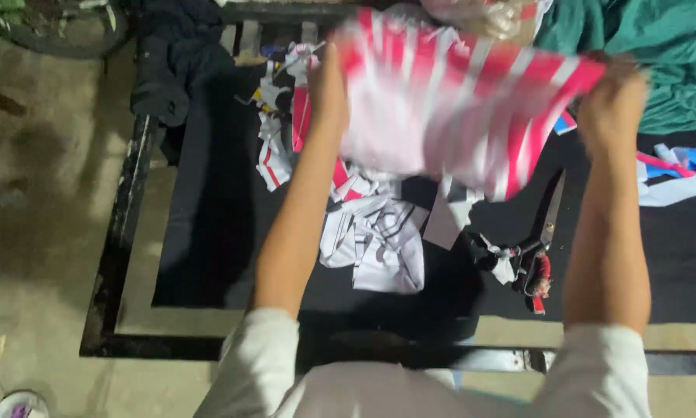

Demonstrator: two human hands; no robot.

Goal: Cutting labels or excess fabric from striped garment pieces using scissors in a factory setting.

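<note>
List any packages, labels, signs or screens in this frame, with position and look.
None can be made out: only cloth and tools show.
Red and white striped cloth: blurred, held up between left hand and right hand.
Scissors: on the black table cover.

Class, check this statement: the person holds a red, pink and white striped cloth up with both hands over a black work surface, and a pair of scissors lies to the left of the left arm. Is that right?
Not quite. The scissors lie between the arms, just inside the right arm, not left of the left arm. The rest holds: in the head view the left hand and right hand hold the striped cloth up over the black work surface.
</note>
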